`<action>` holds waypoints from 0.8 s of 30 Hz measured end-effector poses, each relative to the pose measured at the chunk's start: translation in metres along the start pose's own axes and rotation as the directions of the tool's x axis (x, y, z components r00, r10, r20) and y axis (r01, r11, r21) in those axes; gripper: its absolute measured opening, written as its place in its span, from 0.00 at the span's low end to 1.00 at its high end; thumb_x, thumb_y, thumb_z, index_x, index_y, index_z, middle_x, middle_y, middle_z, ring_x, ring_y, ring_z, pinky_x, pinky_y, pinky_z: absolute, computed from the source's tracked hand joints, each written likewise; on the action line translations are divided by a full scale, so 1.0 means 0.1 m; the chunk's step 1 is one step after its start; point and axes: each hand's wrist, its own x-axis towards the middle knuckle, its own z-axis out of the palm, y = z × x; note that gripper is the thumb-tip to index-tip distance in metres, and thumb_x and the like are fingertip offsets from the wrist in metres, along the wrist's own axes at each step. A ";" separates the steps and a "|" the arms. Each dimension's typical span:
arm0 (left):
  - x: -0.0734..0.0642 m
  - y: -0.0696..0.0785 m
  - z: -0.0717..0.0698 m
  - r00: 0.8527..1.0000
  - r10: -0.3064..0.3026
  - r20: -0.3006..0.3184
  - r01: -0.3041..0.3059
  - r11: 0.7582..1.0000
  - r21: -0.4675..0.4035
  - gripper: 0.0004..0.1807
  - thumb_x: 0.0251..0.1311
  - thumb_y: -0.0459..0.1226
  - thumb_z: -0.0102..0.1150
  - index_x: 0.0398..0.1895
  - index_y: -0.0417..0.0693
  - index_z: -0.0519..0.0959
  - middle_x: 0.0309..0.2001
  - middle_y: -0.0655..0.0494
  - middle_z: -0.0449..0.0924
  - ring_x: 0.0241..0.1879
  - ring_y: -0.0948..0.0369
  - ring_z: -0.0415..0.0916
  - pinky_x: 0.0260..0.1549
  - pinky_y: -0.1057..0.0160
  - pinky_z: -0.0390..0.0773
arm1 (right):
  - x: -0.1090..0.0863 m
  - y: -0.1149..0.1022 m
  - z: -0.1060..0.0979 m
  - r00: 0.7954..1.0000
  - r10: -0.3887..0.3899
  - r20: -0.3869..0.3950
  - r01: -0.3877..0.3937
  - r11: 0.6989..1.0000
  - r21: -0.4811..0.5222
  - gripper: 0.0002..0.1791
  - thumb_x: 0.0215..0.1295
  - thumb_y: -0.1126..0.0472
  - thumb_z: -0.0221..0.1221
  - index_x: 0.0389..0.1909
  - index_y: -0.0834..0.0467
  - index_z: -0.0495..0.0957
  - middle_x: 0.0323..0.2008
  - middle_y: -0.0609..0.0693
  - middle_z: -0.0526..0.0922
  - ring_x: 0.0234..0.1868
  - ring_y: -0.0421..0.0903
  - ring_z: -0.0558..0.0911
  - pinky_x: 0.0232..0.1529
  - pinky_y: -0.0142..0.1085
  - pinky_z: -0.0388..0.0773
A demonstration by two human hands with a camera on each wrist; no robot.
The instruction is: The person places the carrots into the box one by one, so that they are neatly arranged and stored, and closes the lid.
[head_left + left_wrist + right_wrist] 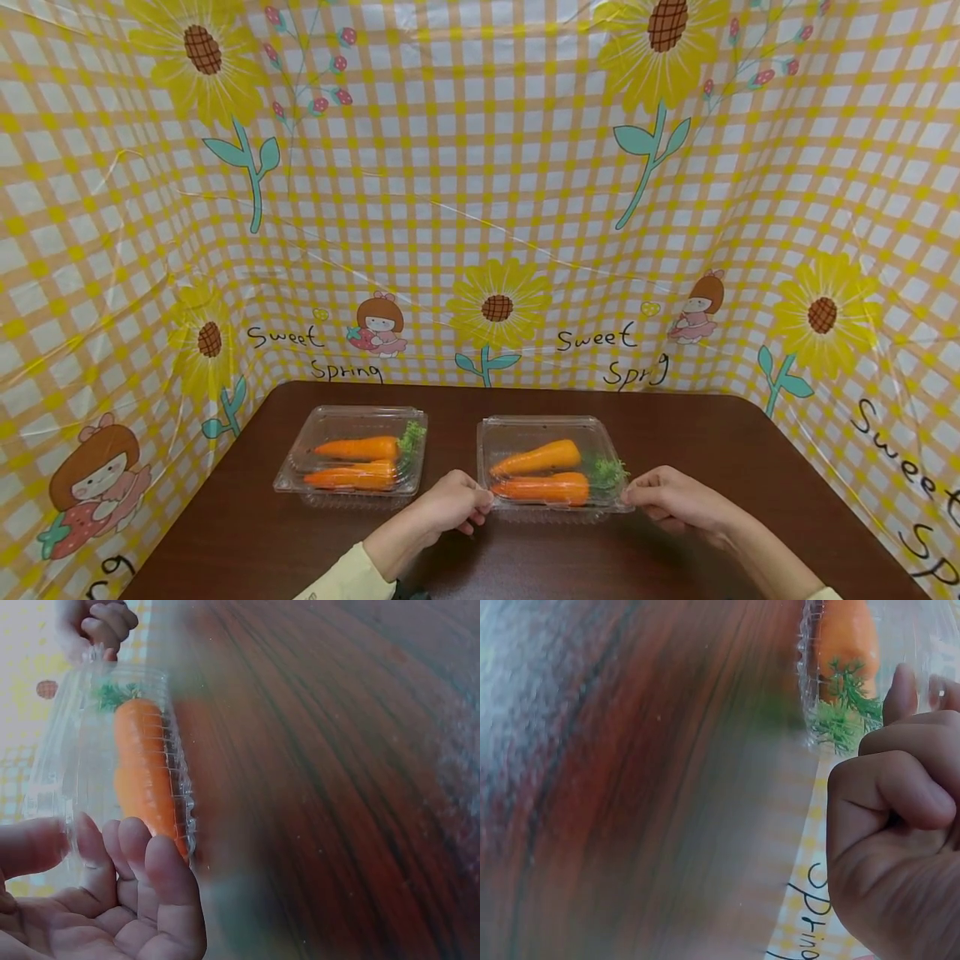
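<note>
A clear plastic clamshell box (522,432) with carrots inside is between both hands in the head view. My left hand (456,502) pinches its near left corner between thumb and forefinger. At the near right corner, my right hand (677,498) pinches the rim the same way. Inside lie a lighter orange carrot (551,457) and a deeper orange carrot (542,489), with feathery green tops (606,472) at the right end. In the left wrist view, the box (56,761) is seen edge-on, its lid lying closed over the carrots.
A second clear clamshell box (330,421) holding two carrots with green tops stands to the left on the dark brown table (247,533). A yellow checked cloth (480,208) with flower prints hangs around the back and sides.
</note>
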 end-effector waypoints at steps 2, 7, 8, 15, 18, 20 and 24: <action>0.00 0.00 0.01 1.000 0.002 -0.015 -0.002 1.000 0.002 0.13 0.65 0.33 0.56 0.25 0.32 0.80 0.26 0.55 0.75 0.26 0.60 0.73 0.22 0.65 0.74 | 0.00 0.01 0.00 1.000 0.003 -0.007 -0.003 1.000 0.007 0.20 0.75 0.61 0.53 0.19 0.53 0.66 0.13 0.40 0.51 0.13 0.37 0.46 0.15 0.30 0.49; -0.01 0.01 0.02 0.999 0.001 -0.046 0.000 1.000 0.022 0.13 0.64 0.35 0.58 0.31 0.31 0.84 0.27 0.54 0.78 0.25 0.61 0.73 0.22 0.66 0.74 | -0.02 0.03 0.02 0.999 0.002 -0.034 -0.001 1.000 0.013 0.23 0.75 0.62 0.53 0.17 0.52 0.61 0.13 0.40 0.50 0.13 0.37 0.46 0.14 0.30 0.47; -0.01 0.01 0.02 0.999 0.001 -0.048 0.000 1.000 0.026 0.13 0.63 0.36 0.58 0.31 0.32 0.84 0.28 0.53 0.79 0.25 0.61 0.74 0.22 0.66 0.74 | -0.03 0.03 0.02 0.999 -0.002 -0.038 0.002 1.000 0.009 0.23 0.75 0.62 0.53 0.17 0.52 0.60 0.13 0.40 0.50 0.13 0.37 0.46 0.14 0.30 0.46; -0.04 0.01 0.02 1.000 -0.012 -0.028 0.013 0.999 0.040 0.17 0.66 0.42 0.59 0.32 0.33 0.84 0.30 0.50 0.80 0.26 0.60 0.74 0.22 0.65 0.77 | -0.06 0.04 0.03 0.993 0.013 -0.120 -0.018 0.999 -0.042 0.20 0.75 0.60 0.54 0.20 0.58 0.69 0.13 0.40 0.50 0.13 0.38 0.46 0.15 0.30 0.47; -0.12 -0.01 -0.04 1.000 -0.020 -0.006 0.021 0.999 0.045 0.21 0.69 0.47 0.59 0.35 0.34 0.83 0.32 0.49 0.80 0.26 0.60 0.74 0.23 0.64 0.79 | -0.08 0.03 0.05 0.980 0.028 -0.195 -0.049 0.993 -0.107 0.18 0.74 0.56 0.57 0.29 0.67 0.79 0.12 0.40 0.52 0.13 0.38 0.47 0.16 0.31 0.49; -0.21 0.00 -0.12 1.000 -0.002 -0.002 0.002 0.997 0.077 0.22 0.68 0.51 0.60 0.38 0.38 0.83 0.32 0.48 0.81 0.25 0.60 0.76 0.24 0.63 0.80 | -0.10 0.00 0.06 0.963 0.006 -0.268 -0.066 0.974 -0.217 0.20 0.73 0.52 0.58 0.36 0.67 0.83 0.13 0.41 0.57 0.14 0.38 0.52 0.16 0.32 0.53; -0.43 0.09 -0.38 0.985 0.170 -0.027 -0.156 0.950 0.271 0.16 0.69 0.52 0.59 0.40 0.49 0.84 0.34 0.54 0.82 0.30 0.62 0.77 0.30 0.61 0.78 | -0.14 -0.09 0.08 0.881 -0.124 -0.456 -0.125 0.870 -0.477 0.18 0.70 0.44 0.60 0.42 0.55 0.86 0.23 0.44 0.77 0.22 0.39 0.69 0.25 0.34 0.67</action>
